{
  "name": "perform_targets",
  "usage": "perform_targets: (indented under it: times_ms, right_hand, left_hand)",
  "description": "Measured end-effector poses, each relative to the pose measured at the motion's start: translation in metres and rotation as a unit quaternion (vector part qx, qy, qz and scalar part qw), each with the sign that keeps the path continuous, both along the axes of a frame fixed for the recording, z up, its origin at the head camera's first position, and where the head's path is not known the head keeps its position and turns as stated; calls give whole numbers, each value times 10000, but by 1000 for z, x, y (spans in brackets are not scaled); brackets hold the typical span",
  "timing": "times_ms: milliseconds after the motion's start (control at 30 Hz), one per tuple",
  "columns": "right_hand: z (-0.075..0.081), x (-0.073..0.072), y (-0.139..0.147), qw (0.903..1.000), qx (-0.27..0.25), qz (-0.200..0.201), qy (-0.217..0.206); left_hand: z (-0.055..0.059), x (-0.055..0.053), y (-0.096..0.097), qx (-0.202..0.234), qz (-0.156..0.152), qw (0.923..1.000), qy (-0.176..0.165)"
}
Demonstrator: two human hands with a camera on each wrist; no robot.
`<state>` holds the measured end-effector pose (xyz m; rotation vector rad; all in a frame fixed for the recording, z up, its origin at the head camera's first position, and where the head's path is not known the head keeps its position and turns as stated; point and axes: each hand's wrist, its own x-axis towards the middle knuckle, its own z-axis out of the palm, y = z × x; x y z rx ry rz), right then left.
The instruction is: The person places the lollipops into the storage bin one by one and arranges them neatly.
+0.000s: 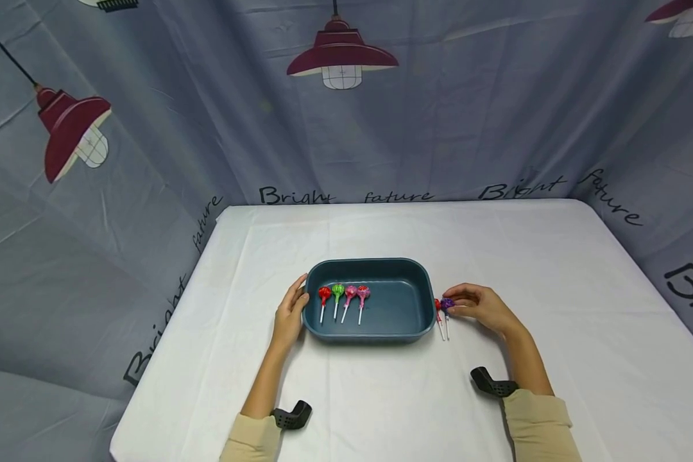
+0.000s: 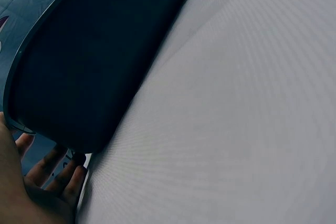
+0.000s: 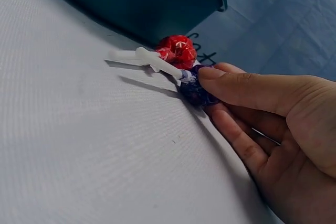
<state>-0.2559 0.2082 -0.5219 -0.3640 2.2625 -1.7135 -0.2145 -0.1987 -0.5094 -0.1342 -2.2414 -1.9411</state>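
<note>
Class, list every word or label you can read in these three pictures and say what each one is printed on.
"Bright" on the backdrop cloth, behind the table, twice.
"future" on the backdrop cloth, after each "Bright", and again on both side panels.
"Bri", cut off, low on the left panel; "Br", cut off, at the right edge.
Dark print behind the red lollipop, on the cloth in the right wrist view: too blurred to read.
Lollipop wrappers: too small to read.

Grey curtain (image 1: 439, 128) w/ red lamp prints; white tablecloth (image 1: 381, 398).
</note>
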Motion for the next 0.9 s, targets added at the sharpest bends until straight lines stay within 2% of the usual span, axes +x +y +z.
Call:
perform_targets:
  times_ms: [167, 367, 533, 767, 900]
  right_hand:
    - [1, 0, 0, 9999, 55, 1, 103]
    - [2, 0, 4, 9997, 0, -127, 196]
    - [7, 1, 9, 9991, -183, -287, 258]
    - [28, 2, 1, 9979, -114, -501, 395]
    - [43, 0, -10, 9977, -302, -459, 406]
  left_hand:
    - [-20, -8, -4, 134, 69, 9999, 23]
    - [-24, -10, -3, 104, 125, 9998, 107]
    - [-18, -9, -3, 203, 72, 9998, -25]
    - [4, 1, 2, 88, 24, 9999, -74]
    - [6, 3, 2, 43, 53, 9999, -127]
